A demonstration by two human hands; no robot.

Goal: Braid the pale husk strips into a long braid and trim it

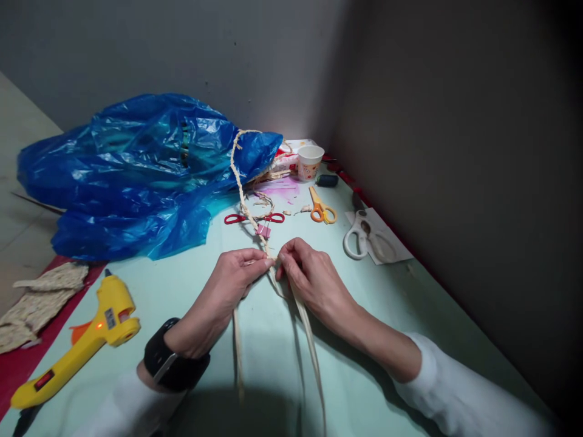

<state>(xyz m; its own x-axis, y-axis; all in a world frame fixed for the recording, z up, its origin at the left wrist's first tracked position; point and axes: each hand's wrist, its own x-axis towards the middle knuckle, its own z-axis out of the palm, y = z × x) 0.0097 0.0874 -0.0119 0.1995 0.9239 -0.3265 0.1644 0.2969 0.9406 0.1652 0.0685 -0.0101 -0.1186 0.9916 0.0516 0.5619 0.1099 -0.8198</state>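
A long pale braid [237, 173] of straw-like strands runs from the blue plastic bag down to my hands. My left hand [234, 276] pinches the braid's lower end between thumb and fingers. Close beside it, my right hand [314, 276] is closed on a loose strand [312, 343] that hangs toward the table's near edge. Another strand [237, 349] dangles below my left hand. A small pink clip [263, 230] sits on the braid just beyond my fingertips. Red-handled scissors [232, 218] lie partly under the braid.
A yellow glue gun [102, 328] with a lit orange light lies at left, near a woven straw piece [43, 303]. The blue bag [136, 176] fills the back left. Orange scissors [322, 209], white-handled scissors [364, 237], a paper cup [310, 162] and a dark spool [327, 181] are at right.
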